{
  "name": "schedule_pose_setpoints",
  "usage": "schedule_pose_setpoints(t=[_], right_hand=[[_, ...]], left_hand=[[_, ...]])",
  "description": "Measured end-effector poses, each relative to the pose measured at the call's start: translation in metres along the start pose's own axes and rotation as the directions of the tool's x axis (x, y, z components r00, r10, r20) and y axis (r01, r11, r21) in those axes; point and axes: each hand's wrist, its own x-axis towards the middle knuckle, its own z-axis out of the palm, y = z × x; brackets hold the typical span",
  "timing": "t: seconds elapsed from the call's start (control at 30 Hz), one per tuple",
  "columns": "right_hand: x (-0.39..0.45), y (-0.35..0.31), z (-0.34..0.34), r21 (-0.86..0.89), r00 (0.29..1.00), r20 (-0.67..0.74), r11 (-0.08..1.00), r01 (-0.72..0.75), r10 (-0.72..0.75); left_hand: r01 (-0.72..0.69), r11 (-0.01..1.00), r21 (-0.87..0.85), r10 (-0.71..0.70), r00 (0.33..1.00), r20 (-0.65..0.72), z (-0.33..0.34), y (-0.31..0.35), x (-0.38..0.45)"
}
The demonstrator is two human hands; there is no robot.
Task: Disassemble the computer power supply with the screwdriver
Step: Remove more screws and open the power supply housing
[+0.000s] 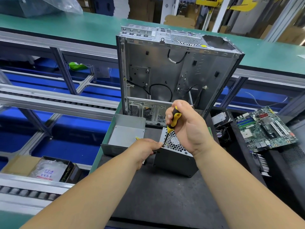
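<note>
the power supply (175, 156) sat on the dark mat of the desk (165, 195), a grey metal box with its honeycomb fan grille facing up. the right hand (186, 128) was curled round the yellow and black handle of the screwdriver (172, 123), which stood tilted over the power supply with its thin shaft running down to the box's upper left corner, where the tip met the edge of the grille. the left hand (145, 149) was at the left side of the power supply, its fingertips pinched at that same corner right beside the screwdriver tip; whatever they pinched was too small to tell, though the hand clearly steadied the box there. just left of the power supply lay an open grey metal cover (123, 136), shaped like a shallow tray, touching or nearly touching the box, which of the two i could not tell. behind the power supply stood an emptied computer case (173, 71), upright with its open side toward the person, a few black cables looped inside it. to the right of the power supply, well apart, a green circuit board (267, 129) lay tilted on a dark surface, and between that board and the power supply a small black fan (222, 134) showed. far left of the power supply, below desk level, a cardboard box (49, 169) held a clear plastic bag.
</note>
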Motion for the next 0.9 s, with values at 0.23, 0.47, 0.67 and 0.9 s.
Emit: schedule_pose_setpoints(t=[0.23, 0.47, 0.67, 0.9], right_hand=[[0.0001, -0.0059, -0.0043, -0.211, 1.000, -0.019, 0.977, -0.017, 0.014], [-0.0017, -0.0058, -0.0024, -0.170, 1.000, -0.031, 0.985, -0.009, 0.003], [0.0003, -0.0056, 0.0015, -0.048, 1.000, -0.028, 0.999, -0.012, 0.011], [-0.0008, -0.0040, -0.0001, -0.232, 0.997, -0.080, 0.973, -0.004, -0.015]], left_hand=[[-0.009, 1.000, 0.014, 0.008, 1.000, 0.027, -0.0007, 0.0018, 0.0026], [-0.016, 0.999, 0.042, 0.014, 0.999, 0.044, 0.0005, 0.0033, 0.0017], [0.038, 0.999, 0.034, -0.040, 0.999, 0.030, 0.0012, 0.0050, 0.0048], [0.059, 0.998, 0.006, -0.059, 0.998, 0.036, 0.0008, 0.0037, 0.0075]])
